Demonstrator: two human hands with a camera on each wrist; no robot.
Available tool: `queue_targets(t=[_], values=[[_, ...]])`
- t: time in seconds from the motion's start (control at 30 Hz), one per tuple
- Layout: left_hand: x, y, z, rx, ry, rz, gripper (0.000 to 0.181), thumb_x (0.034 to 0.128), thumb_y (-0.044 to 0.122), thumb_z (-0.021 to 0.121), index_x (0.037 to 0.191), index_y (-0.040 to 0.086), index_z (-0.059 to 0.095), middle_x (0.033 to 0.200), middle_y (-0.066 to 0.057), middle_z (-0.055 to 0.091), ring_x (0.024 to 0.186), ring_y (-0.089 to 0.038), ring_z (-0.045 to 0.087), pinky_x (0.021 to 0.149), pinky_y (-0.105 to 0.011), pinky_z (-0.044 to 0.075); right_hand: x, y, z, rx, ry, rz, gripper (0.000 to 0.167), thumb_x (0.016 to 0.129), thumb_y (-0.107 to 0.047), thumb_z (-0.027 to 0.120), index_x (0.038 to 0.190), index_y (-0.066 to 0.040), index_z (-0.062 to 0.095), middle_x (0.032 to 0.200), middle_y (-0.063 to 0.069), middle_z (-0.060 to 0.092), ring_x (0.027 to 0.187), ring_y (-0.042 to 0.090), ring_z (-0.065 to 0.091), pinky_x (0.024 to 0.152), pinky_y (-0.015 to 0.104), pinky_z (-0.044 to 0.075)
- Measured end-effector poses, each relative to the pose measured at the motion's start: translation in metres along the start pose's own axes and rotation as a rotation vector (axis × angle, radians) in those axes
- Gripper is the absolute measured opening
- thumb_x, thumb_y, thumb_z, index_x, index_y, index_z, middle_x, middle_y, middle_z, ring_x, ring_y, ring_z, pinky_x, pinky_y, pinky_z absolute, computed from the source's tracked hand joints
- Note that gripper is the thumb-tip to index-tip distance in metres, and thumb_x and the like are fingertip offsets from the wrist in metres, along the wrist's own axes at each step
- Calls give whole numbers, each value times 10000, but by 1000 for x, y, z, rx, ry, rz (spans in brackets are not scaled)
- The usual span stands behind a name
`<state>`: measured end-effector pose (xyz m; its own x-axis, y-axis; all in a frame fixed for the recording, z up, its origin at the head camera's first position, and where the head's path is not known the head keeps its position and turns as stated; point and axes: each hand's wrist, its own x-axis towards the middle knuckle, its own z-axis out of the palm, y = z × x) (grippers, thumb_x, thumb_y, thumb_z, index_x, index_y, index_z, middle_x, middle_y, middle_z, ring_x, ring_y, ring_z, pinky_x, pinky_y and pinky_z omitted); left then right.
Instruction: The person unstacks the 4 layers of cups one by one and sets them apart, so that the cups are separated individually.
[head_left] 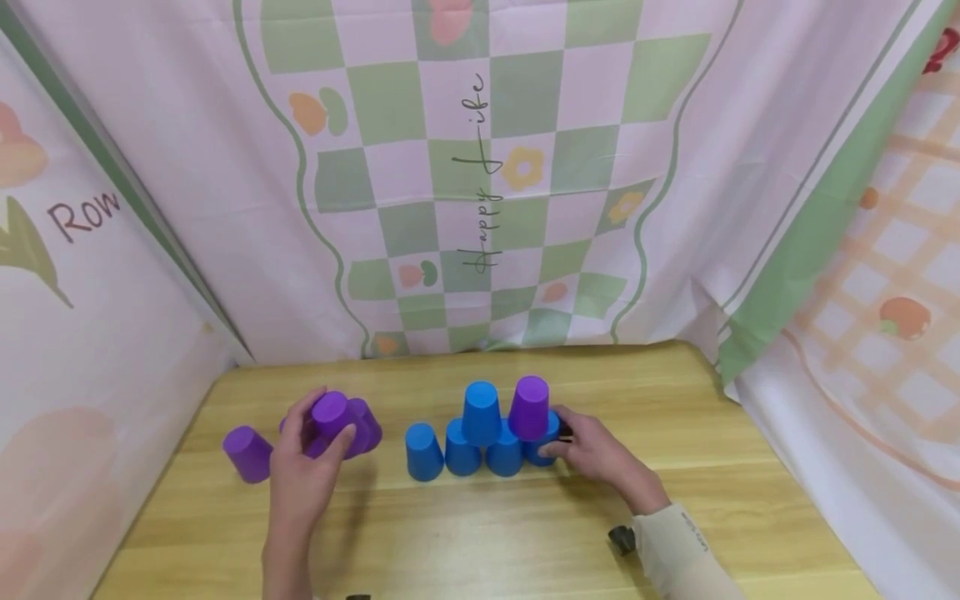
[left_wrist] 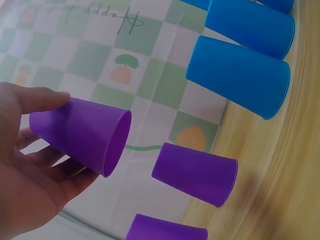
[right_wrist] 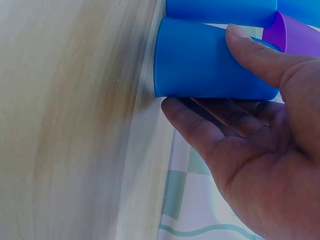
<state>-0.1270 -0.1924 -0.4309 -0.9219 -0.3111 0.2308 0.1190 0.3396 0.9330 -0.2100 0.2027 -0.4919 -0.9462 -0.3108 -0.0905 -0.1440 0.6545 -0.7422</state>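
My left hand (head_left: 311,467) grips an upside-down purple cup (left_wrist: 87,132) between thumb and fingers, raised off the table. Close behind it stands another purple cup (head_left: 366,423), partly covered by the held one. To the right is a bottom row of several upside-down blue cups, the leftmost blue cup (head_left: 424,452) among them. An upper blue cup (head_left: 482,412) and an upper purple cup (head_left: 529,408) rest on that row. My right hand (head_left: 596,448) holds the row's rightmost blue cup (right_wrist: 215,62), thumb on one side and fingers on the other.
A purple cup (head_left: 248,455) stands at the far left of the wooden table (head_left: 480,533). More purple shows behind my left hand, mostly hidden. A patterned curtain (head_left: 517,308) hangs along the table's back edge. A small black object (head_left: 622,540) sits by the right sleeve.
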Motion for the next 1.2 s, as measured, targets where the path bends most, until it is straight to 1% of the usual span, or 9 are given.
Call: queue_targets(t=[0.2, 0.33, 0.43, 0.63, 0.73, 0.83, 0.97, 1.07, 1.2], values=[[0, -2, -1, 4, 8, 5, 657, 919, -22, 763, 1510, 129, 521, 1442, -182, 597, 1335, -354, 586, 1160, -536, 472, 0, 0, -1, 4, 2, 11, 541, 992, -211, 745, 1475, -61, 554, 1364, 113, 684, 1261, 319, 649, 1085, 568, 538], [-1, -4, -4, 8, 18, -2, 656, 905, -30, 772, 1498, 122, 537, 1423, -178, 619, 1305, -329, 606, 1093, -249, 505, 1, 0, 0, 2, 4, 1, 537, 989, -221, 750, 1465, -60, 563, 1356, 114, 688, 1255, 321, 653, 1081, 566, 541], [-2, -9, -8, 2, 28, -2, 657, 892, -49, 775, 1490, 98, 545, 1406, -204, 631, 1285, -339, 614, 980, -58, 459, 1, 1, 0, -1, 2, -5, 530, 989, -227, 751, 1457, -56, 567, 1350, 117, 691, 1252, 324, 655, 1077, 570, 543], [-2, -20, -15, 61, 82, 7, 665, 857, -62, 804, 1466, 59, 564, 1368, -243, 654, 1202, -282, 637, 937, -14, 428, 1, -1, 0, 1, -4, 11, 539, 994, -218, 744, 1472, -56, 554, 1365, 122, 683, 1266, 334, 648, 1088, 572, 535], [-1, -24, -19, 101, 109, 0, 654, 840, -62, 815, 1442, 59, 587, 1349, -226, 671, 1149, -205, 629, 937, -21, 418, 1, -1, 0, 5, -4, 24, 537, 995, -208, 742, 1478, -70, 552, 1376, 119, 678, 1281, 337, 641, 1101, 573, 526], [-1, -25, -22, 113, 108, -18, 630, 831, -77, 810, 1412, 53, 607, 1349, -212, 674, 1165, -231, 636, 956, -42, 431, 0, 0, 0, -2, -3, 14, 530, 994, -204, 742, 1470, -60, 556, 1375, 126, 679, 1281, 347, 642, 1097, 581, 526], [-2, -28, -28, 121, 85, -58, 617, 831, -91, 793, 1403, 42, 602, 1381, -224, 649, 1237, -340, 640, 1096, -286, 503, 0, 0, 0, -4, 0, 11, 529, 990, -210, 747, 1462, -57, 562, 1368, 131, 683, 1277, 350, 644, 1096, 581, 527], [-2, -31, -34, 117, 64, -105, 623, 844, -87, 774, 1421, 32, 571, 1414, -276, 605, 1290, -420, 611, 1154, -531, 469, 0, 1, 1, -4, -1, 19, 532, 991, -214, 746, 1466, -63, 560, 1374, 126, 680, 1283, 347, 641, 1098, 582, 524], [-2, -38, -42, 96, 26, -172, 637, 871, -62, 754, 1456, 19, 515, 1456, -345, 529, 1359, -513, 529, 1175, -642, 412, 2, 0, 1, 1, -1, 25, 527, 992, -207, 745, 1467, -72, 561, 1378, 120, 679, 1288, 341, 639, 1101, 580, 523]])
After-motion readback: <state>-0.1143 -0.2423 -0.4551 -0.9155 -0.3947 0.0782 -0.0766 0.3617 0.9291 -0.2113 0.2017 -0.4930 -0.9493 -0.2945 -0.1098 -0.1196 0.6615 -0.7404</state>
